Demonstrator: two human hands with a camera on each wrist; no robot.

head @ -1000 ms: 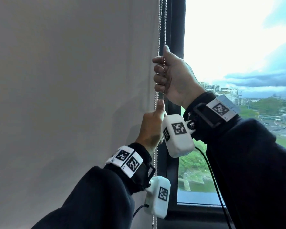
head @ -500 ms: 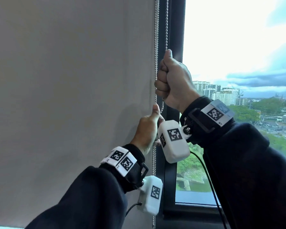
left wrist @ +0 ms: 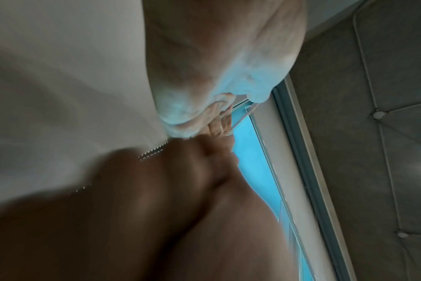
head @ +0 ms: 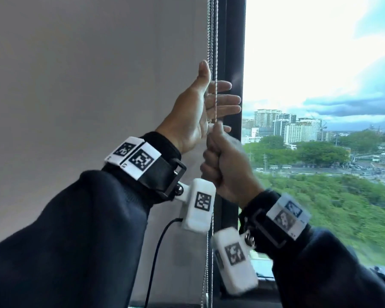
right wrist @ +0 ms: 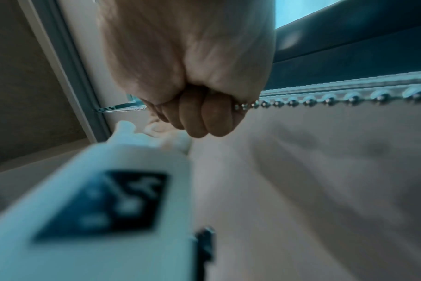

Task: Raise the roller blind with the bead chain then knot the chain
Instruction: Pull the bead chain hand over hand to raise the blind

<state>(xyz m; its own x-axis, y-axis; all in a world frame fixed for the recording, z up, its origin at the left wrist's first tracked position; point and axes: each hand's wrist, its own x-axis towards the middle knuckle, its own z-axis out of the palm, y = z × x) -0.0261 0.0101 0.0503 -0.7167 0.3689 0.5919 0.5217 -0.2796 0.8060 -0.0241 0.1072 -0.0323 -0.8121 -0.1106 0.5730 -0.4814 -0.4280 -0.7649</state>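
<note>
The grey roller blind covers the left part of the window. Its bead chain hangs in two strands along the blind's right edge. My left hand is raised and open, thumb up and fingers straight towards the right, with the chain running in front of its palm. Just below it my right hand is a fist gripping the chain. In the right wrist view the beads come out of my right hand. In the left wrist view the left palm is above the blurred right fist.
A dark window frame runs upright just right of the chain. Beyond the glass are sky, buildings and trees. The sill lies at the bottom. The wrist cameras hang close to the chain.
My right hand has pulled down along the chain from high to below the left. My left hand has let go of the chain, risen above the right and spread open.
</note>
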